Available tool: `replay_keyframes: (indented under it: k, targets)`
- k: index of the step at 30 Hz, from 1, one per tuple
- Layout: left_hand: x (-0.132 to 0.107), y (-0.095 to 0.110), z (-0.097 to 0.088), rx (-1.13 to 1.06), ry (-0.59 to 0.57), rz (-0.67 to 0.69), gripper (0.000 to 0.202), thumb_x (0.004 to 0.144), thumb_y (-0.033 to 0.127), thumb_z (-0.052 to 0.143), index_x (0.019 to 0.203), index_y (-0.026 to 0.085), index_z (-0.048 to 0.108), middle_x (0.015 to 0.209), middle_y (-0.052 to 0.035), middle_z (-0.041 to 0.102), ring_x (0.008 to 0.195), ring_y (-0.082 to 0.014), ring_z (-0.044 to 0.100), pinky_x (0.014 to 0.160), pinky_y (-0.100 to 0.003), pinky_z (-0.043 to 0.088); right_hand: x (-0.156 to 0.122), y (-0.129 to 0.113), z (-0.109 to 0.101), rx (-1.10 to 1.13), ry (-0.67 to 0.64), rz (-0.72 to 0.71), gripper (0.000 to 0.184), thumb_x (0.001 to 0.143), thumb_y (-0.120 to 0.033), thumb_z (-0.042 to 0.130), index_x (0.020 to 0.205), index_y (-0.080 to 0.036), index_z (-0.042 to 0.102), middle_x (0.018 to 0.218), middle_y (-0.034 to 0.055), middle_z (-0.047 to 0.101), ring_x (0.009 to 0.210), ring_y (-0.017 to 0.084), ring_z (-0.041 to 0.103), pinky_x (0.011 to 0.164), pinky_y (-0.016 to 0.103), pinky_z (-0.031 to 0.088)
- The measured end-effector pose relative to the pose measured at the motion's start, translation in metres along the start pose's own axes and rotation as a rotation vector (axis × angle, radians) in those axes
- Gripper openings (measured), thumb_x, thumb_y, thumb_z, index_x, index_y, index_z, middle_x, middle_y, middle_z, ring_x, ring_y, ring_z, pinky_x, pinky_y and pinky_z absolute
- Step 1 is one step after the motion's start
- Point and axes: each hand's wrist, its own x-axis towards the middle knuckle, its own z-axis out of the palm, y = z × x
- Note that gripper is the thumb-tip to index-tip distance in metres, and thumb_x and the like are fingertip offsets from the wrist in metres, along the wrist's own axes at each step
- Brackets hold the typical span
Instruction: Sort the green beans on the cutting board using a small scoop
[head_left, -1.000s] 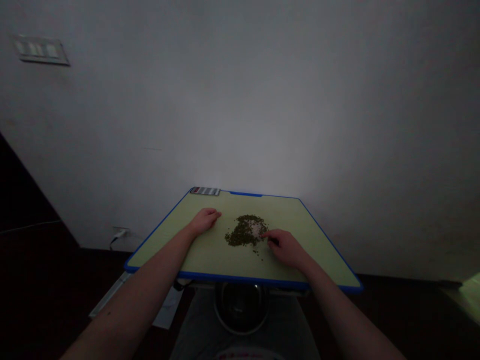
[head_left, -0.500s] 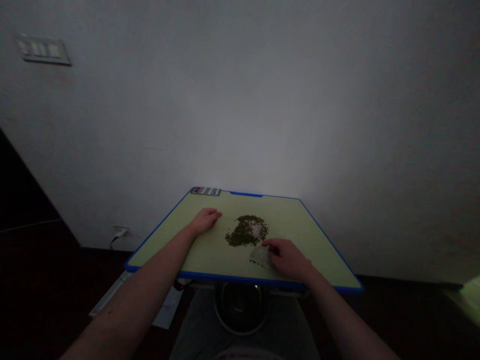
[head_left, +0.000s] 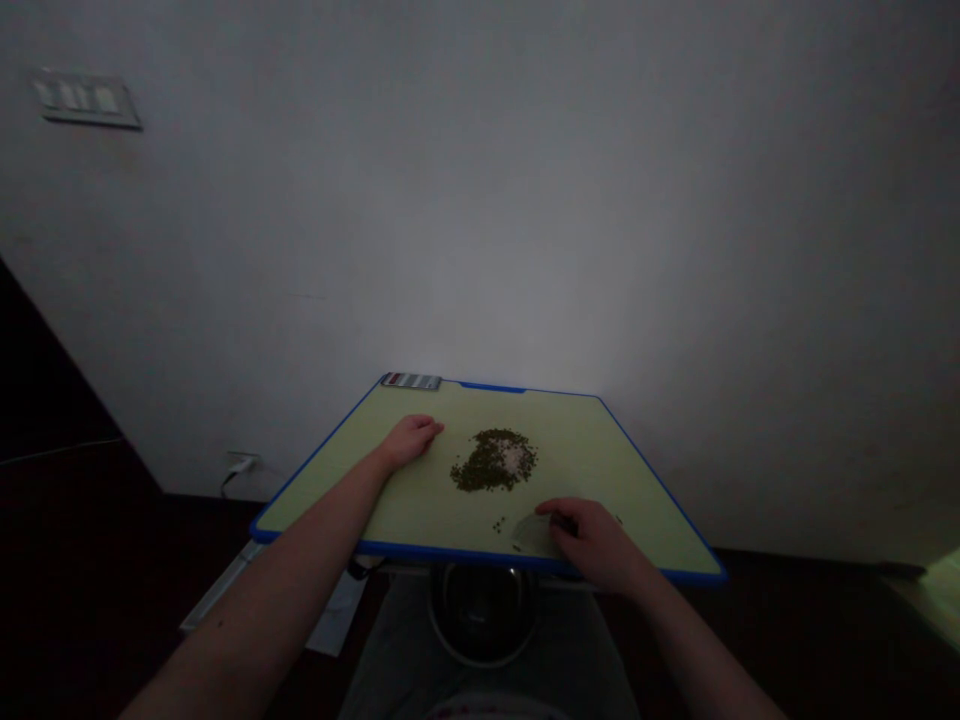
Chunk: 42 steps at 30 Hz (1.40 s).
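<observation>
A pile of small dark green grains [head_left: 491,462] with a pale patch in it lies in the middle of a yellow-green board with a blue rim [head_left: 322,440]. My left hand [head_left: 411,438] rests on the board left of the pile, fingers curled loosely, holding nothing I can see. My right hand [head_left: 596,545] sits at the board's near edge with its fingers bent over a pale smear of grains [head_left: 531,532]. A few stray grains [head_left: 499,524] lie just left of it.
A metal bowl [head_left: 484,612] stands under the board's near edge. A small striped strip [head_left: 410,381] lies at the board's far left corner. A white wall rises close behind, with a switch plate [head_left: 84,100] at upper left and a plug [head_left: 238,466] low down.
My right hand has slid from the pile's right edge back to the board's near edge, dragging a pale patch of grains with it. My left hand has stayed still.
</observation>
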Motion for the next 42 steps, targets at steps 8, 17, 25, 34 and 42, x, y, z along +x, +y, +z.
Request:
replay_keyframes:
  k: [8, 17, 25, 34, 42]
  targets:
    - [0.001, -0.001, -0.001, 0.019, -0.003, 0.015, 0.037, 0.069, 0.048, 0.044, 0.048, 0.017, 0.043, 0.038, 0.0045, 0.039, 0.038, -0.008, 0.034, 0.043, -0.023, 0.026, -0.004, -0.009, 0.006, 0.055, -0.031, -0.05, 0.033, 0.071, -0.017, 0.043, 0.098, -0.02, 0.061, 0.076, 0.003, 0.063, 0.067, 0.014, 0.055, 0.063, 0.025, 0.041]
    - [-0.003, 0.004, -0.001, 0.022, 0.007, 0.008, 0.038, 0.067, 0.049, 0.045, 0.048, 0.016, 0.044, 0.038, 0.0044, 0.038, 0.039, -0.0082, 0.034, 0.043, -0.023, 0.026, 0.009, -0.008, 0.002, 0.011, 0.024, -0.078, 0.033, 0.071, -0.018, 0.042, 0.098, -0.019, 0.062, 0.077, 0.004, 0.063, 0.069, 0.014, 0.055, 0.065, 0.025, 0.04]
    - [0.0, 0.0, 0.0, 0.001, 0.012, 0.007, 0.038, 0.068, 0.049, 0.044, 0.048, 0.017, 0.044, 0.038, 0.0044, 0.039, 0.038, -0.0084, 0.033, 0.042, -0.024, 0.027, 0.041, -0.001, 0.006, -0.099, 0.045, -0.074, 0.034, 0.072, -0.017, 0.041, 0.099, -0.017, 0.061, 0.08, 0.0053, 0.064, 0.07, 0.015, 0.056, 0.069, 0.026, 0.04]
    - [-0.002, 0.004, 0.0, 0.007, 0.0, 0.004, 0.036, 0.069, 0.046, 0.044, 0.048, 0.017, 0.043, 0.038, 0.0048, 0.037, 0.038, -0.0083, 0.033, 0.043, -0.024, 0.026, 0.031, -0.017, 0.014, -0.041, -0.045, -0.168, 0.035, 0.071, -0.014, 0.041, 0.099, -0.018, 0.061, 0.094, 0.0054, 0.064, 0.087, 0.016, 0.056, 0.079, 0.027, 0.04]
    - [-0.002, 0.004, 0.001, 0.008, 0.003, 0.025, 0.037, 0.069, 0.046, 0.044, 0.047, 0.017, 0.043, 0.038, 0.0043, 0.038, 0.038, -0.0083, 0.034, 0.043, -0.023, 0.027, 0.017, -0.02, 0.012, 0.006, -0.042, -0.155, 0.035, 0.069, -0.012, 0.042, 0.097, -0.019, 0.062, 0.094, 0.0045, 0.063, 0.087, 0.016, 0.055, 0.08, 0.028, 0.04]
